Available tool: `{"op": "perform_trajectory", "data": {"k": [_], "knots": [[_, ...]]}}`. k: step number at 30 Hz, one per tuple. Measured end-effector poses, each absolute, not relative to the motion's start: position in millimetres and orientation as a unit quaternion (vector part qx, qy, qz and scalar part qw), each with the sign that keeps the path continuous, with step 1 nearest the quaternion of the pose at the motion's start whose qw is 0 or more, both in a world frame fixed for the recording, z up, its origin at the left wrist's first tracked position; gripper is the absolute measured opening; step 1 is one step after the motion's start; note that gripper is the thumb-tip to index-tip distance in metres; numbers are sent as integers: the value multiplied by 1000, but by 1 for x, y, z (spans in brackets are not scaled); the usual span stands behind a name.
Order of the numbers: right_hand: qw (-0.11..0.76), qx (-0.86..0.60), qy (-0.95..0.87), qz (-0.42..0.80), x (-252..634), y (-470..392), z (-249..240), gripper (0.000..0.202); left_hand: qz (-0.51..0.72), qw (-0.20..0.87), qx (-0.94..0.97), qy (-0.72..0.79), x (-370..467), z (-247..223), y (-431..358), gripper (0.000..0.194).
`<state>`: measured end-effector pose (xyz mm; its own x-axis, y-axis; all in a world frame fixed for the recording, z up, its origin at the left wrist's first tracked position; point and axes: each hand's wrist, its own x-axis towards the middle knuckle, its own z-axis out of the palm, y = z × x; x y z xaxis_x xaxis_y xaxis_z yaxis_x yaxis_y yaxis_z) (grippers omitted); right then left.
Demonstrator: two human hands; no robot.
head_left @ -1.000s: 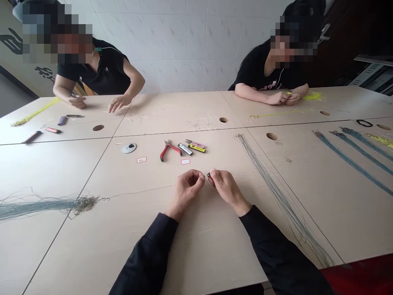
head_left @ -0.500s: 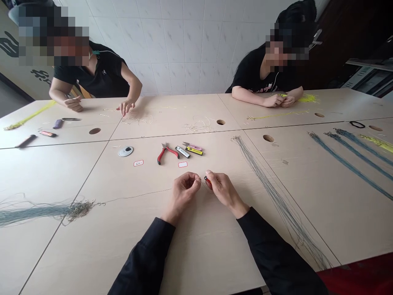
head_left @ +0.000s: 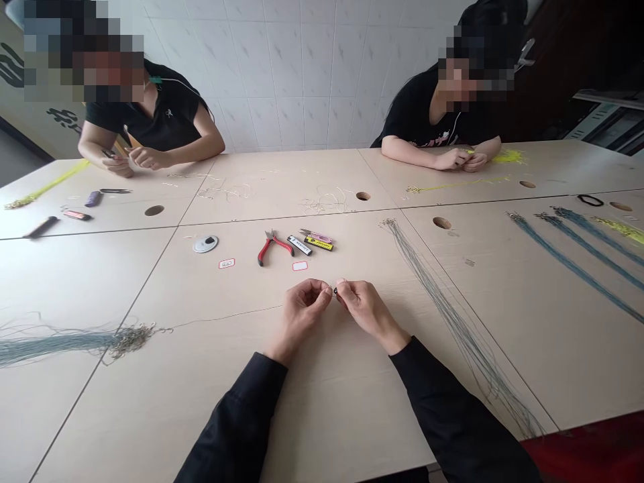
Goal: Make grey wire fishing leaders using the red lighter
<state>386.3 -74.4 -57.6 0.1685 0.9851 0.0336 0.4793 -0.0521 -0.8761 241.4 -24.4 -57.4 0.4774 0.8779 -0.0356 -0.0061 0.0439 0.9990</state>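
My left hand (head_left: 304,305) pinches the free part of a thin line (head_left: 226,315) between thumb and forefinger. That line runs left across the table to a bundle of grey-blue lines (head_left: 55,347) with small metal hooks (head_left: 131,341) clustered at its end. My right hand (head_left: 367,305) is closed round a small red lighter (head_left: 339,296) with a black top, mostly hidden by the fingers. The lighter's top is right beside the left fingertips; whether they touch, I cannot tell. No flame shows.
Beyond my hands lie red-handled pliers (head_left: 272,246), a white lighter (head_left: 300,245), a yellow lighter (head_left: 318,244), pink snips (head_left: 316,236) and a round silver disc (head_left: 206,244). More line bundles (head_left: 437,295) lie to the right. Two co-workers (head_left: 161,127) sit across the table.
My hands have come slightly closer together, the lighter now nearer my left fingertips. The co-worker at left has drawn a hand back from the table to the other hand.
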Motion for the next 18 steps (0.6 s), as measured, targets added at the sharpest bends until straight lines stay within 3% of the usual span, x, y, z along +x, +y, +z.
{"op": "perform_trajectory", "data": {"k": [9, 13, 18], "knots": [[413, -643, -570, 303, 386, -75, -60, 42, 350, 619, 599, 368, 240, -62, -24, 24], [466, -622, -522, 352, 384, -76, -56, 47, 365, 622, 587, 367, 240, -62, -24, 22], [454, -567, -541, 424, 382, -76, -46, 42, 410, 634, 545, 365, 239, -60, -20, 18]]}}
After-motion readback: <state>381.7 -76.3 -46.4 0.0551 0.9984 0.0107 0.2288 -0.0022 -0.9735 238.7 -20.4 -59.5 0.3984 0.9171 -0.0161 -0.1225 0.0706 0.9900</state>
